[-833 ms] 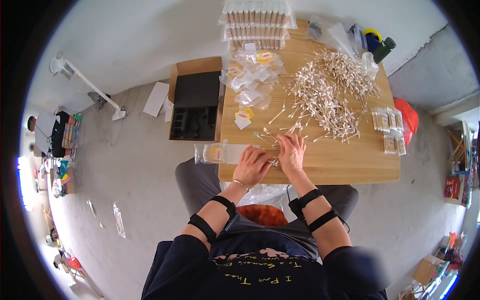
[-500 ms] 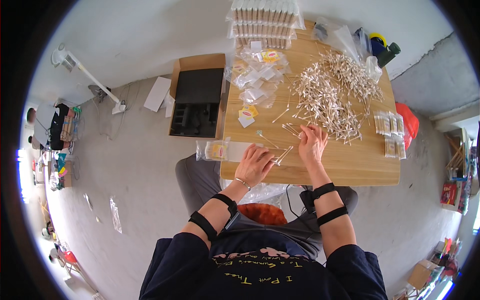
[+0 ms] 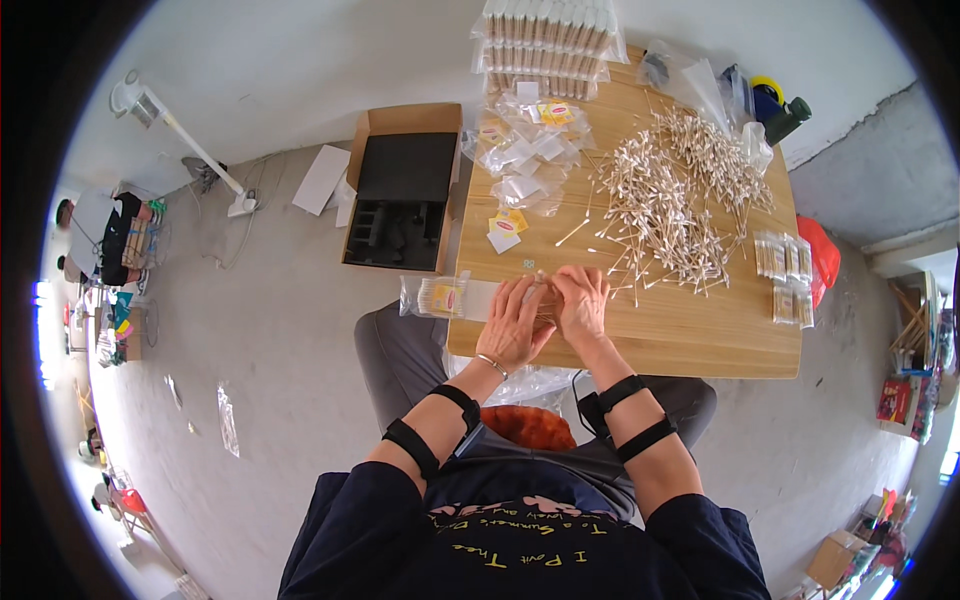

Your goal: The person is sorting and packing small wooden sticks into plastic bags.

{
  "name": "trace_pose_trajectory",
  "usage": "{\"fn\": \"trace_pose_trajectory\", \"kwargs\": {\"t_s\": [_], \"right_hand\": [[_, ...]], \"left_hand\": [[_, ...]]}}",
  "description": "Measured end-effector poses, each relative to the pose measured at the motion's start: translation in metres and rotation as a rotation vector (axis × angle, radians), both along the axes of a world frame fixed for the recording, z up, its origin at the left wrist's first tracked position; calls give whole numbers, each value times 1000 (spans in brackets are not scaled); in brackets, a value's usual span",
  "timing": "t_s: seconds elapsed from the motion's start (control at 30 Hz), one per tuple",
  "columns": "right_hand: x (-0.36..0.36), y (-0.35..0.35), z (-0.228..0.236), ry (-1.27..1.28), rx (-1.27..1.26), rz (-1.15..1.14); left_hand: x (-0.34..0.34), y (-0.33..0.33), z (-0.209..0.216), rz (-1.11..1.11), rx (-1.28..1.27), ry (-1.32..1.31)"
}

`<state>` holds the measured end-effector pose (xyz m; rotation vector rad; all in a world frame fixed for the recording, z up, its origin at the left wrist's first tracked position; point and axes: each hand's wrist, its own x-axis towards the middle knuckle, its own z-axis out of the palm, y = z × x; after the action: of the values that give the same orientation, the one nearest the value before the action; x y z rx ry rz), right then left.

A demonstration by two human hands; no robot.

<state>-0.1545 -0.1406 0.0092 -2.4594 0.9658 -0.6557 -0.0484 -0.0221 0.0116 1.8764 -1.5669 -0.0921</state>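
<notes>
White-tipped cotton swabs [image 3: 546,311] sit in a small bunch between the person's two hands, at the near left part of the wooden bench [image 3: 680,335]. From where I stand, the left hand [image 3: 510,325] is half curled, its fingers bent over the left side of the bunch and its thumb on the near side, so it has the sticks in its grasp. The right hand [image 3: 581,305] comes in against the bunch from the right, fingers bent well in and close together; its fingertips are tucked away, and I can't tell whether they pinch any sticks.

The bunched swabs have thin, pale brown sticks, mostly covered by fingers. Their long axis seems to run roughly from near to far, with a few white tips pointing to the far side; the near ends I can't make out.

Just left of the left hand lies a white card [image 3: 480,299], and beside it a clear bag of swabs [image 3: 438,297] hangs past the bench's left edge. Farther off to the right spreads a big loose heap of swabs [image 3: 665,215], pointing every which way.
</notes>
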Motion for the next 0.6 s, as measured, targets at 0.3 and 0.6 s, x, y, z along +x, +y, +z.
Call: {"fn": "trace_pose_trajectory", "kwargs": {"t_s": [0.3, 0.6], "right_hand": [[-42, -2, 11, -113, 27, -105], [-54, 3, 12, 28, -72, 15]], "left_hand": [[3, -1, -5, -64, 158, -90], [0, -2, -1, -34, 160, -88]]}}
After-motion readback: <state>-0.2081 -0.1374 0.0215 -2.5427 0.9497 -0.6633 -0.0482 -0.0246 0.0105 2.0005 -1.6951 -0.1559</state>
